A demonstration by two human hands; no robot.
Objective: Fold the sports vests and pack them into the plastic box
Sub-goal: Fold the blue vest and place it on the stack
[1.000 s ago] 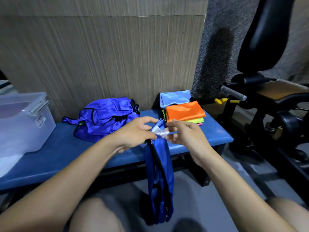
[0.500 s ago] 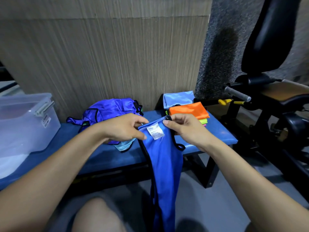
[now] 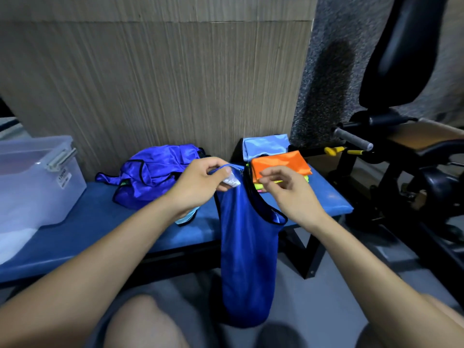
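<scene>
A wood-grain wall panel backs the blue bench [image 3: 82, 229] I'm sitting in front of, with a black gym machine [image 3: 401, 101] off to my right. On the bench's left end stands the clear plastic box [image 3: 37, 182], its lid latch up, waiting for the folded pieces. In the middle lies a crumpled heap of purple-blue vests [image 3: 153, 172] not yet folded, and towards the right end sits my finished stack: a light blue vest [image 3: 266, 146] behind, an orange one [image 3: 281, 163] on top of something yellow-green.

My left hand [image 3: 198, 187] pinches the top edge of the blue vest [image 3: 247, 259] by its white label, thumb and fingers curled round the hem. I hold it high so the cloth hangs straight down between my knees in front of the bench, which lets the weight pull out the creases before I fold. My right hand [image 3: 286, 189] hovers just beside the black-trimmed strap, fingers loosely bent; whether the tips have caught the trim I cannot tell, since they are blurred against the stack behind.

I judge the step to be finding the second shoulder so both are level. A pale blue scrap peeks from under my left wrist; what it is I cannot make out.
</scene>
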